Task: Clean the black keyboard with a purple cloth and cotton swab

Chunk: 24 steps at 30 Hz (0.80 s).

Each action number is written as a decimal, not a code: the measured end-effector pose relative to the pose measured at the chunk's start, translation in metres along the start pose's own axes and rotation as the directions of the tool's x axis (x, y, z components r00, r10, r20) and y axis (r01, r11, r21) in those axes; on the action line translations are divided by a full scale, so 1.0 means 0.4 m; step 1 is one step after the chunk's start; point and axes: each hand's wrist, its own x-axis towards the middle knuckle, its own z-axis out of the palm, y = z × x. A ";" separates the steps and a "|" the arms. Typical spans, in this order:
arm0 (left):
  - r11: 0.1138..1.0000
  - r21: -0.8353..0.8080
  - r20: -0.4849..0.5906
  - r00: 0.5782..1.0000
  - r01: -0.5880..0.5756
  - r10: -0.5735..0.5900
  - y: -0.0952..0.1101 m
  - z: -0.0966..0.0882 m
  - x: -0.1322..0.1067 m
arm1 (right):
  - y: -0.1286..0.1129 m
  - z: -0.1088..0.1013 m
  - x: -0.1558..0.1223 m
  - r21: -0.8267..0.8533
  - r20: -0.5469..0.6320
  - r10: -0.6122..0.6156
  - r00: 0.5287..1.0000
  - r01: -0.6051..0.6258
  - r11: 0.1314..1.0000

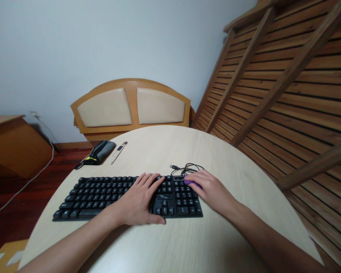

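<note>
Lying beyond the keyboard [102,194], a pouch [100,152] hides its contents.

The keyboard [96,197] is black with white key markings, the cable [184,170] black too, and the held object [193,184] plain purple. The table [170,250] is pale cream with a faint streaky grain; the pouch [106,148] mixes black and grey with a yellow patch. The headboard [132,106] is honey-orange with cream panels [105,108], the wall [147,41] pale blue-grey, the floor [25,204] dark red, and the slats [324,91] brown, striped by dark gaps.
</note>
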 end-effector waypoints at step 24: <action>1.000 0.007 -0.019 1.000 -0.008 0.008 -0.005 0.007 -0.001 | -0.080 -0.062 -0.027 0.029 0.330 -0.067 0.942 0.061 0.998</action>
